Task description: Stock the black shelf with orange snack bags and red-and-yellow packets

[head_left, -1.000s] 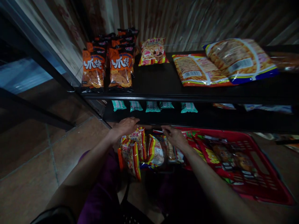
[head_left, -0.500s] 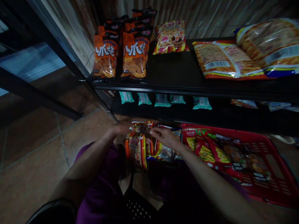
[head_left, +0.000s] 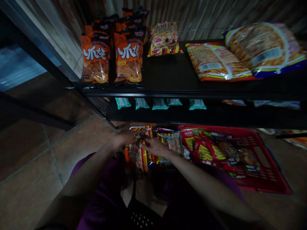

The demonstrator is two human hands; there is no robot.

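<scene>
A bunch of red and yellow snack packets (head_left: 139,153) rests on my lap in front of a black shelf unit (head_left: 168,93). My left hand (head_left: 123,139) curls round the left side of the bunch. From the right, my right hand (head_left: 155,147) pinches the top of the front packet. More packets of the same kind (head_left: 168,140) lie just behind my right hand.
A red plastic basket (head_left: 263,179) with several snack bags stands on the floor at the right. Orange bags (head_left: 128,60) and large flat bags (head_left: 216,62) lie on the upper shelf. Small teal packets (head_left: 158,103) line the lower shelf. Tiled floor (head_left: 31,166) lies at the left.
My right hand has moved left from the basket side onto the front packet. My left hand has slid down against the bunch. The view has shifted slightly.
</scene>
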